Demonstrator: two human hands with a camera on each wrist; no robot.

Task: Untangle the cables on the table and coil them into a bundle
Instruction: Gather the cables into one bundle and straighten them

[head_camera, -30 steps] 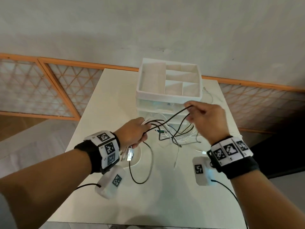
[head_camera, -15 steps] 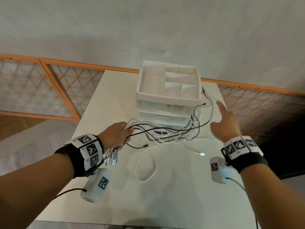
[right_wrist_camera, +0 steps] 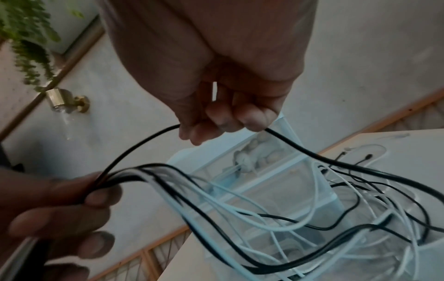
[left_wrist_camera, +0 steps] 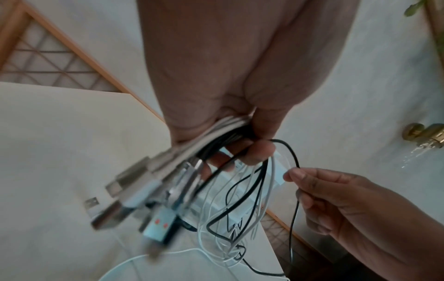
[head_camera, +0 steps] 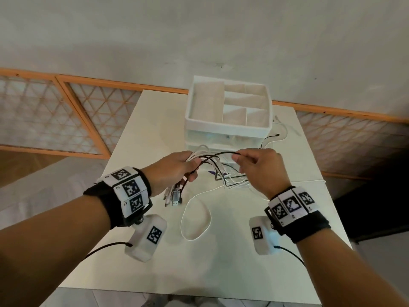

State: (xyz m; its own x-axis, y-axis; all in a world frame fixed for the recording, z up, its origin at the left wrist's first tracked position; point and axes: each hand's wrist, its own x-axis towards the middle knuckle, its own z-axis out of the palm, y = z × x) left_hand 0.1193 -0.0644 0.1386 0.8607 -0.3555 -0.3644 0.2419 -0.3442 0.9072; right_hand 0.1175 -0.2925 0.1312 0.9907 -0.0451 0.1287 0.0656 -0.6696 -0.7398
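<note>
Left hand (head_camera: 174,168): fist wrapped around a bunch of black and white cables (head_camera: 223,173), centre frame, plugs (head_camera: 173,196) dangling below.
Right hand (head_camera: 260,167): fingertips pinching one black cable (head_camera: 218,155), apparently from that bunch.
Loose ends: trailing over the table (head_camera: 221,251) before the white organizer (head_camera: 228,127).

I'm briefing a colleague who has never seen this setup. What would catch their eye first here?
Most striking is the left hand gripping a bundle of black and white cables above the table, their USB plugs dangling below the fist. Just to its right, the right hand pinches a single black cable drawn from that bundle. Behind both hands stands a white drawer organizer, with loose cable ends lying to its right.
</note>
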